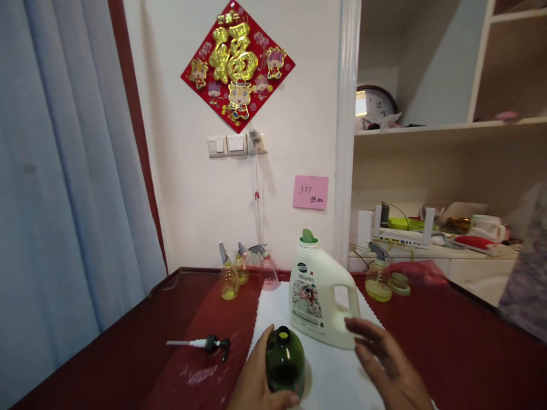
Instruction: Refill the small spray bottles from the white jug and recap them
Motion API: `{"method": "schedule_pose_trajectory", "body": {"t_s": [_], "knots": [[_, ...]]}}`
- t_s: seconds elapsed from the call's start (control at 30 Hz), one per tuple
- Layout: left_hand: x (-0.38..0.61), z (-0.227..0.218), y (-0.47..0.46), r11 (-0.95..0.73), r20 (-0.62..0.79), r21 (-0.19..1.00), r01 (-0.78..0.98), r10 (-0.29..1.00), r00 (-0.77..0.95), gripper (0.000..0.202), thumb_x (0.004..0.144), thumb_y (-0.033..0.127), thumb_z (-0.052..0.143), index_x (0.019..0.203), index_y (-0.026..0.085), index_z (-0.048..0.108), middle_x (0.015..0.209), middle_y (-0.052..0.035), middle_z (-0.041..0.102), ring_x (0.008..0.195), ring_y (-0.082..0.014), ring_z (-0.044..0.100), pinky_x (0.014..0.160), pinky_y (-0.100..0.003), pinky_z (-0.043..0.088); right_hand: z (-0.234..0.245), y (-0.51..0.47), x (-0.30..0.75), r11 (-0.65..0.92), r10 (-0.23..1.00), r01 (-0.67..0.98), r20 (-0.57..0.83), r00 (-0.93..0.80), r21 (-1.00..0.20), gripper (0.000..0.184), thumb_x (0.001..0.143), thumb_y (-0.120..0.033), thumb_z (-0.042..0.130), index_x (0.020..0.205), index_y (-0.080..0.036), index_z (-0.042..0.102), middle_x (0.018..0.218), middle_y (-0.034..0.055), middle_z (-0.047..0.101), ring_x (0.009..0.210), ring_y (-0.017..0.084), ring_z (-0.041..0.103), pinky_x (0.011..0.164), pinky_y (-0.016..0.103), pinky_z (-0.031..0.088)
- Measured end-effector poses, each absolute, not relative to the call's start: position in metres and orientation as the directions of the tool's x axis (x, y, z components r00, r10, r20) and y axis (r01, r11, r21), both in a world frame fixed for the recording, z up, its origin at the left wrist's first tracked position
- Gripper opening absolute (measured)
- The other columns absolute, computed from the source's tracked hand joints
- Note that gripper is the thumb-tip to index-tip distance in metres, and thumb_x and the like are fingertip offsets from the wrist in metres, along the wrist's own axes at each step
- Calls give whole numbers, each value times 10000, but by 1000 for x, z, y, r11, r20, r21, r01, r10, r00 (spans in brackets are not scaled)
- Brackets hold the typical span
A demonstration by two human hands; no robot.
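In my left hand [253, 380] is a dark green bottle [285, 364], its narrow neck uncapped and facing up. My right hand [387, 361] is open, fingers apart, just right of the large pale green jug [311, 296]. That jug stands upright behind the bottle, with a side handle, a flower label and something green poking from its mouth. A black pump head [211, 343] with a white tube lies on its side to the left. Both the bottle and the jug are over a white sheet [329, 378].
Several spray bottles, among them a yellow one [229, 282] and a pink one [268, 270], line the back of the dark red table [106, 353]. Another sprayer [378, 282] and a round lid [400, 283] sit at right. A router [401, 236] is on the shelf.
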State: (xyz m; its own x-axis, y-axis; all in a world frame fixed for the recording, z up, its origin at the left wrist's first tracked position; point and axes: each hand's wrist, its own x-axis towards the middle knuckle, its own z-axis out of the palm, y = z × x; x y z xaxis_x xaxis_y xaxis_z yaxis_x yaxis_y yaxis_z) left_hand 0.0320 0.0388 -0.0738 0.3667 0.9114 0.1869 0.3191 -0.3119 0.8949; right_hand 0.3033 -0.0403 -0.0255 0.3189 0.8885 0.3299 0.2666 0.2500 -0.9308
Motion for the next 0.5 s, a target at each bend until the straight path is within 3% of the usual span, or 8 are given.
{"method": "schedule_pose_trajectory", "body": {"t_s": [0.13,0.23,0.3,0.37,0.5], "knots": [[36,-64,35,-299,170,868,397,929,328,1187,525,239,865,1561,73,312,1604,-263,404,1494,-403,372,1257,-520,246,8,-5,334,250,782,366,410,469,-896,681,807,-696,643,1322,-256,571,1456,123,589,1343,344,534,1105,511,445],[39,-59,34,-292,183,862,414,942,282,1160,549,221,830,1558,18,295,1608,-285,388,1497,-400,369,1259,-522,243,17,29,344,253,808,372,407,426,-893,817,734,-687,710,1360,-196,526,1435,167,590,1361,356,512,1151,529,375],[38,-60,35,-297,207,863,408,946,250,1137,580,221,808,1568,23,280,1628,-274,362,1514,-388,343,1267,-524,218,19,49,348,255,855,344,377,357,-904,821,691,-683,737,1314,-178,562,1306,161,677,1236,350,612,1060,494,465],[37,-62,37,-304,225,860,408,946,231,1108,603,221,786,1573,42,282,1632,-264,363,1521,-383,336,1266,-525,219,20,63,349,256,887,323,354,297,-911,734,666,-672,754,1189,-170,636,1061,119,757,988,318,702,883,442,547],[35,-69,42,-307,227,844,440,948,225,1087,589,188,739,1578,83,299,1614,-245,409,1510,-383,368,1254,-534,254,23,75,344,257,893,272,336,299,-927,636,662,-678,735,1017,-155,665,651,12,670,607,226,625,604,357,509]]}}
